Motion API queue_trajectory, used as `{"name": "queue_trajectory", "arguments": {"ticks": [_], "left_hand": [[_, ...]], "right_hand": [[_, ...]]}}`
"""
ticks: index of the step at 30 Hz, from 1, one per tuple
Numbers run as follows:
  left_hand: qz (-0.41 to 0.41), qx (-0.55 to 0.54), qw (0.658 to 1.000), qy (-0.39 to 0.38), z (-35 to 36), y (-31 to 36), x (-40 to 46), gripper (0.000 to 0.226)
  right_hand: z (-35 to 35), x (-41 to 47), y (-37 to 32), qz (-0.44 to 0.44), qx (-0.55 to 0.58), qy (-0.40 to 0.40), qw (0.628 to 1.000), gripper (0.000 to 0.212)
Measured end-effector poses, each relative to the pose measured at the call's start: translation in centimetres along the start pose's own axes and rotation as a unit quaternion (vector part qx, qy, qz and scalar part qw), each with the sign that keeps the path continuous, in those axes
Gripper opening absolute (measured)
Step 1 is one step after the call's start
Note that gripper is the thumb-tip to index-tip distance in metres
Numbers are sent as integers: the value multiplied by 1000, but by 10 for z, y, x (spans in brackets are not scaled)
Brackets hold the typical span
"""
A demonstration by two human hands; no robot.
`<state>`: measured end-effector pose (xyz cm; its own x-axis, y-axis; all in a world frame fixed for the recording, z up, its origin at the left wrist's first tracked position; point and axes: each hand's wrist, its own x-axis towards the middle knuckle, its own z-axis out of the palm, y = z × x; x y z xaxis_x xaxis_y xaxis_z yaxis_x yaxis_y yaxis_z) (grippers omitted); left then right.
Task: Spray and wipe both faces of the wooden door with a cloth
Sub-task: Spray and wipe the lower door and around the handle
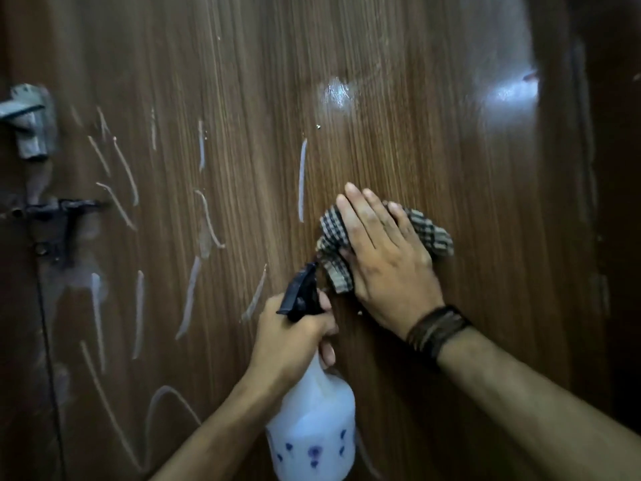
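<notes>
- The spray bottle (314, 425), white with small blue flower prints, sits nearest the camera at about 6 o'clock, its body tilted with the black trigger head (301, 293) pointing up toward 12 o'clock.
- The left hand (291, 331) wraps the bottle's neck just under the trigger head; its grip is closed round the neck, fingers curled on the right side of it.
- The nozzle tip ends just beside the lower left corner of the cloth (333, 244), close to touching it.
- The right hand (381, 251) lies flat on the checked cloth, fingers straight and together, pointing to about 11 o'clock; the grip is wide, pressing the cloth against the wooden door (433, 151) rather than clutching it.
- The cloth shows at 9 o'clock and 3 o'clock of that hand, bunched under the palm.
- A dark wristband (437, 333) circles the right wrist.
- From the cloth toward 9 o'clock the door carries many pale streaks (302, 178), well apart from one another.
- Toward 12 o'clock a wet glossy patch (335, 92) shines on open wood.
- At the far left edge sit a dark latch (59, 223) and, above it, a grey metal fitting (29, 119).
- At 3 o'clock the door's right edge (586, 168) runs vertically, darker beyond.
</notes>
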<state>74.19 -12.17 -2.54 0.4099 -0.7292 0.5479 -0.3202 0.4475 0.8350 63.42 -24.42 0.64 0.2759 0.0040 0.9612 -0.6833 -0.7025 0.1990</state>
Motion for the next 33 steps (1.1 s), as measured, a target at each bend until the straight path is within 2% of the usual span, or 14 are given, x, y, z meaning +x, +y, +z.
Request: {"name": "queue_trajectory", "arguments": {"ticks": [4,7,9,12,16,18,20,24,26,28,33], "left_hand": [[-2,-32,999,29,-20,5,-5,17],[-4,-42,999,17,-35,21,-4,18],[-12,-51,998,24,-38,27,1,21],[-27,-57,998,1,-37,35,4,18],[-16,-65,997,-27,-45,48,14,19],[-14,-78,996,-48,-53,52,16,19],[-6,-72,995,-63,-67,46,15,18],[-7,-92,993,-70,-91,29,17,21],[-12,-96,993,-74,-98,17,20,20],[-21,-105,991,-74,-107,10,24,20],[-53,-131,985,-102,-127,2,28,19]], "right_hand": [[9,-26,-10,-8,24,-21,999,60],[16,-73,-22,-111,20,-87,990,68],[19,-67,-18,-147,7,-88,985,73],[15,-13,-16,-103,7,-62,993,70],[6,81,-17,3,12,-9,1000,58],[6,94,-17,30,-2,10,999,56],[11,78,-23,18,-6,4,1000,58],[24,9,-46,-81,-16,-43,996,66],[29,4,-51,-99,-20,-38,994,65],[29,34,-52,-56,-7,-12,998,62],[27,126,-56,34,-65,76,994,56]]}}
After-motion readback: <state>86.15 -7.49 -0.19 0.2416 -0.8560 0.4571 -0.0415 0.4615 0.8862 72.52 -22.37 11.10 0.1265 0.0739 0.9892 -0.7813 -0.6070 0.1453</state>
